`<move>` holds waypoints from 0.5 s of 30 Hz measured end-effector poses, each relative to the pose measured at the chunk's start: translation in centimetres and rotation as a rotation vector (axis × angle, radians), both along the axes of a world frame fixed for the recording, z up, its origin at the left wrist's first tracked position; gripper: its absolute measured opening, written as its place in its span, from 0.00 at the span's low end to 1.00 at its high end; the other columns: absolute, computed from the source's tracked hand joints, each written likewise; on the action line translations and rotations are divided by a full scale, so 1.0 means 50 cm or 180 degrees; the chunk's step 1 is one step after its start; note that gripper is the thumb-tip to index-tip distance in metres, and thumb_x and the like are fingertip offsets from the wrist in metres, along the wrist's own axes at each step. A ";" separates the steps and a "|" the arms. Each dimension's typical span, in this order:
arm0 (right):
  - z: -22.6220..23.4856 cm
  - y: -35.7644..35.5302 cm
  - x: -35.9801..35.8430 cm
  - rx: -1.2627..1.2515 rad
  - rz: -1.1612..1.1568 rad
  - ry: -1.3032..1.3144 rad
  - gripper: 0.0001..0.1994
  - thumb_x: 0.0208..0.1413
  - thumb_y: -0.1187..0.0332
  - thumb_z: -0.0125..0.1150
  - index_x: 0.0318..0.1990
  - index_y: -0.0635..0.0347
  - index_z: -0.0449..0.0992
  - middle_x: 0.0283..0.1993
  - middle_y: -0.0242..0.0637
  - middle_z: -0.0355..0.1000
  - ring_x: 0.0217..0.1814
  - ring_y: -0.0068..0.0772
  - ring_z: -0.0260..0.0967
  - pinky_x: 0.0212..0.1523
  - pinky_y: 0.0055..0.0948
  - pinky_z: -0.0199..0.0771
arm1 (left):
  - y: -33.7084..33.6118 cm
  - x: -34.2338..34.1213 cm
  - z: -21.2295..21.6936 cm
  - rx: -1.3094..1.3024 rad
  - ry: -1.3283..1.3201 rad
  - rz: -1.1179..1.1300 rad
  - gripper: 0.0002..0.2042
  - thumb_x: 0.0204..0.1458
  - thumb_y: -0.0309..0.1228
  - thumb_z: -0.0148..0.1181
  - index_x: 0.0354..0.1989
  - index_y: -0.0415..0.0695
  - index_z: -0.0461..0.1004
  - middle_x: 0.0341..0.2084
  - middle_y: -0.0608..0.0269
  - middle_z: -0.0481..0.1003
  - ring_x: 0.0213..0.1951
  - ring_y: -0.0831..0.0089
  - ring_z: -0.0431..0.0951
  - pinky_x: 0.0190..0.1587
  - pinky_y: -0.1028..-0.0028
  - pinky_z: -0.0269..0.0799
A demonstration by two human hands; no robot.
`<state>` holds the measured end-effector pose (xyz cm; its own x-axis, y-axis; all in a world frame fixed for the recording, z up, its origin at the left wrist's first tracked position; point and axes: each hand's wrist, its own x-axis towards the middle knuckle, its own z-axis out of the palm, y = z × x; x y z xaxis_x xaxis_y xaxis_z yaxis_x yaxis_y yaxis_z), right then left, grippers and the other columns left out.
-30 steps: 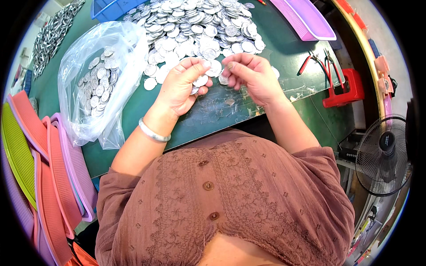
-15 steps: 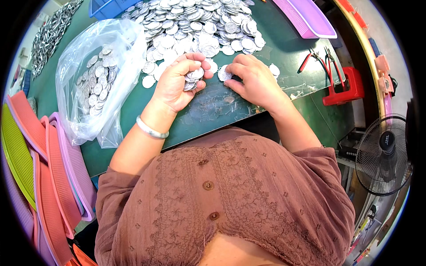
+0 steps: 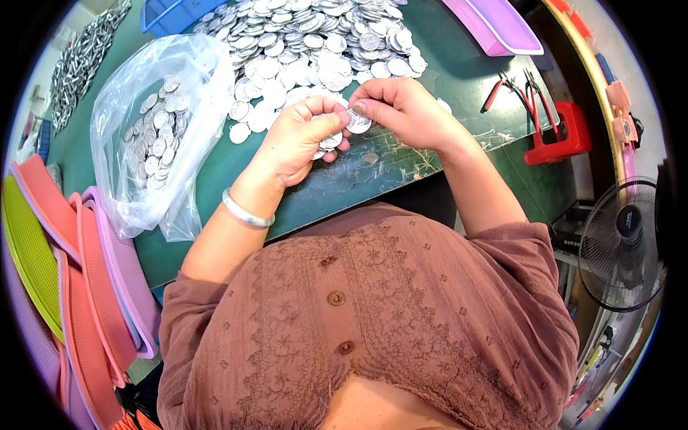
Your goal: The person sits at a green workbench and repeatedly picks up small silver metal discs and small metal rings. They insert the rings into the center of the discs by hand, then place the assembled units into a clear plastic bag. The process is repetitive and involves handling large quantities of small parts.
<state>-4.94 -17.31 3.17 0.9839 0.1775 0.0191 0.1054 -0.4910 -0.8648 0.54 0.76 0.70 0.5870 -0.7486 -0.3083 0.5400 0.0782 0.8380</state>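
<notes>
Fingers (image 3: 383, 115) pinch a round disc (image 3: 359, 125) face-up.

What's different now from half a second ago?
The right hand moved left to meet the left hand, and a silver coin-like disc is now between their fingertips. The left hand still holds other discs. The clear plastic bag and red-handled pliers stayed put.

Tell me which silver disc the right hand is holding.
The disc gripped by the right hand, between the two hands; others sit in the left hand, on the green table or inside the clear bag.
</notes>
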 end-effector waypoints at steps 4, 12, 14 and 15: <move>0.005 0.007 0.000 0.0700 -0.0453 0.0342 0.10 0.55 0.69 0.48 0.37 0.64 0.73 0.25 0.26 0.67 0.26 0.15 0.60 0.28 0.15 0.61 | 0.000 0.000 0.000 -0.0071 0.0110 0.0050 0.05 0.48 0.28 0.55 0.30 0.42 0.69 0.23 0.64 0.71 0.23 0.78 0.71 0.19 0.83 0.62; -0.014 -0.007 -0.012 0.1207 -0.0564 0.0546 0.09 0.50 0.70 0.52 0.36 0.66 0.72 0.26 0.28 0.68 0.25 0.16 0.61 0.27 0.17 0.63 | -0.005 0.005 -0.001 -0.0264 0.0323 0.0503 0.04 0.48 0.26 0.53 0.32 0.41 0.67 0.24 0.61 0.72 0.22 0.76 0.72 0.19 0.81 0.65; -0.014 -0.004 -0.015 0.1270 -0.0547 0.0540 0.09 0.48 0.70 0.54 0.35 0.66 0.72 0.26 0.28 0.69 0.25 0.16 0.62 0.27 0.17 0.63 | -0.005 0.005 -0.005 -0.0275 0.0295 0.0494 0.04 0.48 0.26 0.53 0.32 0.41 0.67 0.24 0.60 0.73 0.22 0.76 0.72 0.19 0.81 0.65; -0.012 -0.002 -0.015 0.1280 -0.0568 0.0504 0.09 0.48 0.71 0.55 0.35 0.66 0.73 0.26 0.28 0.69 0.26 0.16 0.62 0.27 0.17 0.63 | -0.005 0.005 -0.007 -0.0271 0.0259 0.0481 0.04 0.48 0.26 0.53 0.32 0.41 0.67 0.25 0.60 0.73 0.22 0.76 0.72 0.19 0.81 0.65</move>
<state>-5.69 -17.39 2.54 0.9948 0.0145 -0.1010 -0.0988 -0.1119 -0.9888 0.78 0.52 0.34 0.6703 -0.6793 -0.2987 0.5825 0.2323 0.7790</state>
